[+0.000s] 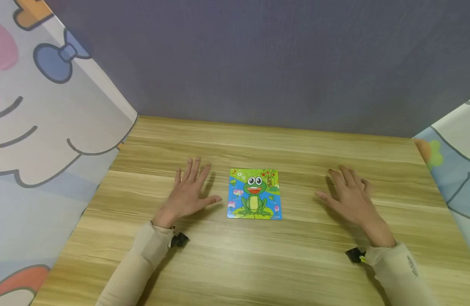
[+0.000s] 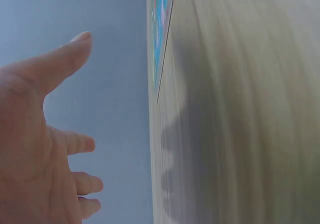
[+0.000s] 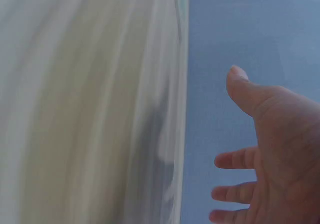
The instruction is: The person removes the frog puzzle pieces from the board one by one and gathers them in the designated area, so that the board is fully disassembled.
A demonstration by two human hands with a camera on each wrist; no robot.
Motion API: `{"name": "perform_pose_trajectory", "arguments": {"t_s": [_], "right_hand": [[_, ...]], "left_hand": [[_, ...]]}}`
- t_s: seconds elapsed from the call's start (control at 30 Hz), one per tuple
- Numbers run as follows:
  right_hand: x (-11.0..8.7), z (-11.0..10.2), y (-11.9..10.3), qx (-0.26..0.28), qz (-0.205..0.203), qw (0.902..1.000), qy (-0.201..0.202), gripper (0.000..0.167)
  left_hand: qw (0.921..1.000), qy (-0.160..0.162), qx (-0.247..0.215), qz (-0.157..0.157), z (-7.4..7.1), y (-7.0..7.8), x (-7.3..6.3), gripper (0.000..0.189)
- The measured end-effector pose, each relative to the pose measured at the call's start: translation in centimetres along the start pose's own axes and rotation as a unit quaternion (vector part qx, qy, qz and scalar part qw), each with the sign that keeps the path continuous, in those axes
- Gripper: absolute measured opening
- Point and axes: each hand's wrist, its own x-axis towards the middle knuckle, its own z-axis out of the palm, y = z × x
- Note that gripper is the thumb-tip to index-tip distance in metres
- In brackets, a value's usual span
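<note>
A square frog picture puzzle (image 1: 254,194) lies flat in the middle of the wooden table, showing a green frog on a blue and green ground. To its left is my left hand (image 1: 187,193), fingers spread and thumb pointing at the puzzle, apart from it. My right hand (image 1: 351,195) is farther off on the other side, its fingers loosely extended and holding nothing. In the left wrist view the left palm (image 2: 30,149) is clear of the tabletop, with the puzzle's edge (image 2: 160,34) beyond. The right wrist view shows the right hand (image 3: 285,149) likewise above the surface.
The wood-grain table (image 1: 265,259) meets a grey-blue partition (image 1: 273,63) at its back edge. Cartoon-printed panels stand along the left (image 1: 59,127) and right (image 1: 460,170) sides. Each sleeve cuff has a small black device, at the left wrist (image 1: 179,239) and right wrist (image 1: 355,255).
</note>
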Motion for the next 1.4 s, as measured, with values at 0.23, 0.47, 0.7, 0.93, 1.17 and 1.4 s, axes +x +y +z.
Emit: {"name": "perform_pose_trajectory", "arguments": {"t_s": [0.23, 0.47, 0.7, 0.93, 1.17, 1.4], "right_hand": [[2.5, 1.2, -3.7, 0.04, -0.04, 0.9981, 0.024, 0.067], [4.9, 2.7, -7.8, 0.065, -0.078, 0.9948, -0.003, 0.062], [6.9, 3.8, -11.3, 0.104, -0.106, 0.9886, -0.025, 0.058], [8.5, 4.7, -13.4, 0.129, -0.084, 0.9843, -0.087, 0.055], [9.4, 5.4, -14.6, 0.137, -0.082, 0.9812, -0.108, 0.054], [9.7, 6.0, -15.2, 0.145, -0.092, 0.9794, -0.107, 0.053]], "left_hand": [[0.9989, -0.023, -0.024, 0.032, 0.6, 1.8, 0.1, 0.101], [0.9968, -0.031, -0.027, 0.068, 1.4, 2.7, 0.1, 0.101], [0.9928, -0.06, -0.05, 0.09, 2.0, 3.6, 0.1, 0.102], [0.9912, -0.076, -0.05, 0.096, 2.5, 3.8, 0.5, 0.101], [0.9892, -0.095, -0.057, 0.095, 2.8, 3.5, 0.8, 0.098], [0.9879, -0.105, -0.056, 0.099, 3.0, 3.1, 1.0, 0.098]]}}
